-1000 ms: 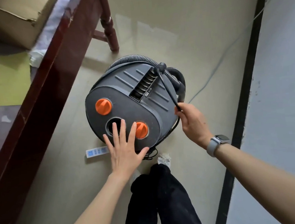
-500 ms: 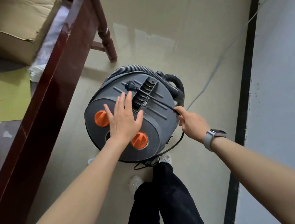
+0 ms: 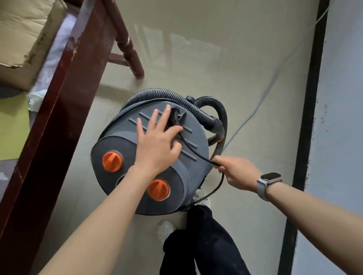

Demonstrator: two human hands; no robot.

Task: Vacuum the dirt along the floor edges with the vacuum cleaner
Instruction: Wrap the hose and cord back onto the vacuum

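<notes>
With the vacuum cleaner (image 3: 154, 161) standing on the floor (image 3: 224, 57) between the table leg (image 3: 127, 45) and the wall's dark skirting (image 3: 309, 108), this looks like cord handling before any vacuuming: the left hand (image 3: 157, 144) lies spread on the lid, apparently touching the plug (image 3: 175, 118), the right hand (image 3: 238, 171) pinches the black cord (image 3: 196, 151), and next the plug must reach a socket.

Soft, even daylight, fairly bright. Pale window glare reflects off the glossy floor (image 3: 190, 48) at the far side. Faint shadow under the table leg (image 3: 127, 45). Wide-angle bending at edges; cardboard box (image 3: 7, 36), far left, motion-blurred.
</notes>
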